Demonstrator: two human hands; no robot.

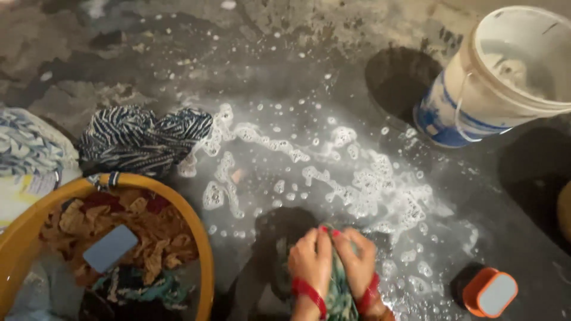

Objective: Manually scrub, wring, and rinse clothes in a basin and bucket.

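Observation:
My left hand (310, 258) and my right hand (358, 261) are pressed together at the bottom middle, both gripping a wet green patterned cloth (338, 291) bunched between them. Red bangles sit on both wrists. Beside the hands a dark wet cloth (276, 238) lies on the soapy floor. White soap foam (357, 184) spreads over the wet grey floor above the hands.
A yellow basin (199, 238) at lower left holds soaking clothes and a blue-grey soap bar (110, 248). A striped dark cloth (143, 139) lies behind it. A white and blue bucket (476, 95) stands top right. An orange brush (491, 292) sits at lower right.

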